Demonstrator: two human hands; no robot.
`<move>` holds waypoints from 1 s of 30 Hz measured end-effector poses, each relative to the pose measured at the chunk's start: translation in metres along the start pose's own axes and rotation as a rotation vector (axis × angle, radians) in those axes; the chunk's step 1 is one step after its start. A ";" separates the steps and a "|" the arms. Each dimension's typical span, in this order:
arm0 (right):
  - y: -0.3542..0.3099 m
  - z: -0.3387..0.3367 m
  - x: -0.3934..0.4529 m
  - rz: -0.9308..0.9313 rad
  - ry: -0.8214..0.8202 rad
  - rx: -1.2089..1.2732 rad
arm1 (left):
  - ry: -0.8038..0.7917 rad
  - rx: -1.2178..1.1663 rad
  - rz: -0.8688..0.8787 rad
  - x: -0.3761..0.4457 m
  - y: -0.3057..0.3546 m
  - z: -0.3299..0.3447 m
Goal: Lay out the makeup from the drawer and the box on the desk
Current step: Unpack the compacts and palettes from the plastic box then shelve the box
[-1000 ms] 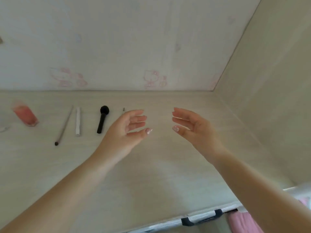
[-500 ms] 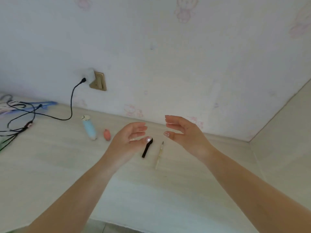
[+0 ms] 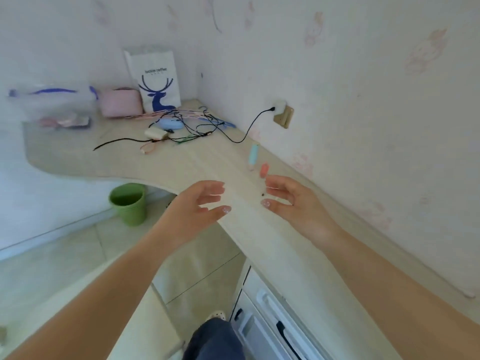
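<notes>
Two makeup pieces lie near the wall edge of the pale wood-grain tabletop [image 3: 181, 162]: a light blue tube with a white cap [image 3: 253, 155], and just beside it, nearer the person, a small coral-pink tube [image 3: 264, 170]. A tiny dark tip [image 3: 263, 194] shows by the right hand's fingers; what it belongs to is hidden.

The left hand [image 3: 198, 207] and right hand [image 3: 293, 203] hover above the tabletop, palms facing each other, fingers relaxed and spread, holding nothing.

At the far corner stand a clear plastic box with a blue handle [image 3: 54, 105], blurred pink and dark items inside, a pink pouch [image 3: 121, 102] and a white paper bag printed with a blue deer [image 3: 155, 79]. Black tangled cables [image 3: 197, 126] lie in front. A green ribbed bin [image 3: 128, 207] stands on the floor; its contents are not discernible.
</notes>
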State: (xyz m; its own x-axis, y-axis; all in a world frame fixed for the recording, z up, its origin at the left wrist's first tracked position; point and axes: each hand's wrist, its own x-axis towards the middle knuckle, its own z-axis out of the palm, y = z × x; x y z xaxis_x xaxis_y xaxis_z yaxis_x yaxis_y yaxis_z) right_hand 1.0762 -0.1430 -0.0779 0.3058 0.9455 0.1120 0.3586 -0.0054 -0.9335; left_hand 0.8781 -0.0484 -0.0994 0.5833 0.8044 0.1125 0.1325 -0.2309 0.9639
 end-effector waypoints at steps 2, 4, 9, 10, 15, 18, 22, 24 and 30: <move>-0.012 0.025 -0.007 -0.016 -0.074 0.018 | 0.084 -0.004 -0.017 -0.032 -0.001 -0.019; -0.024 0.057 -0.014 -0.030 -0.175 0.024 | 0.180 0.007 -0.058 -0.070 -0.005 -0.042; -0.048 0.136 -0.026 -0.074 -0.385 0.009 | 0.428 0.000 -0.145 -0.152 -0.009 -0.100; -0.054 0.153 -0.029 -0.085 -0.425 0.022 | 0.473 0.002 -0.155 -0.168 -0.009 -0.111; -0.091 0.258 -0.059 -0.145 -0.646 0.110 | 0.707 0.036 -0.202 -0.271 -0.003 -0.171; -0.118 0.327 -0.090 -0.203 -0.755 0.166 | 0.844 0.044 -0.211 -0.335 0.003 -0.212; -0.161 0.420 -0.140 -0.287 -0.863 0.165 | 0.968 0.076 -0.224 -0.424 0.003 -0.266; -0.188 0.475 -0.173 -0.315 -0.912 0.181 | 1.021 0.094 -0.253 -0.475 0.002 -0.299; -0.245 0.615 -0.258 -0.378 -1.032 0.173 | 1.143 0.119 -0.317 -0.600 -0.009 -0.386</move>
State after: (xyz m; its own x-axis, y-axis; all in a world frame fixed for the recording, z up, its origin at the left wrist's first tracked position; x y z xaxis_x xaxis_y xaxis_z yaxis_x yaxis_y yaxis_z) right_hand 0.3673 -0.1856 -0.0876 -0.7064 0.6945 0.1369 0.1214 0.3094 -0.9432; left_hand 0.2173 -0.3174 -0.0825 -0.5325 0.8425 0.0811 0.2506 0.0654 0.9659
